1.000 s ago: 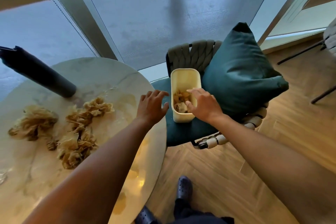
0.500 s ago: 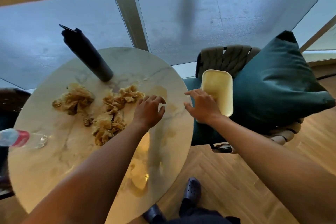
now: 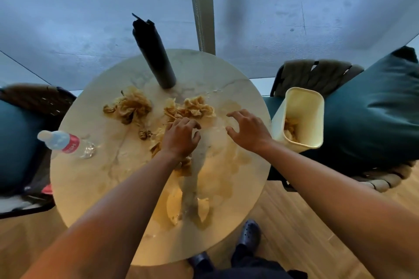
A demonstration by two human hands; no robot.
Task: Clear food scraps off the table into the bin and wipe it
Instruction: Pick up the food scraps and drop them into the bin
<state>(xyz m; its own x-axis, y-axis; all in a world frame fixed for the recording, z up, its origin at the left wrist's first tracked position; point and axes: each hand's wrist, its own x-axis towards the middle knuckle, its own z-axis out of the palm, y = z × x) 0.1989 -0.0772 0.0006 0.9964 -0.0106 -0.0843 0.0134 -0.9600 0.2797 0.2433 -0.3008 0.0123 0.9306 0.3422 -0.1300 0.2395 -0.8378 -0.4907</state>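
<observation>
Two hands over the round marble table (image 3: 95, 176) — left hand (image 3: 181, 138) grip curled on scraps (image 3: 190, 108), right hand (image 3: 249, 131) wide.

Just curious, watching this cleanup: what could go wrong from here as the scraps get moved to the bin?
The bin sits tilted on a chair seat beside the table, so a bump could tip it. Scraps carried across the gap may drop on the floor. The plastic bottle and dark flask stand close enough to the mess that a sweeping left hand might knock them over.

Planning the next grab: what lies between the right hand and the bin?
Only bare table top and its edge lie between the right hand and the bin, in the head view.
</observation>
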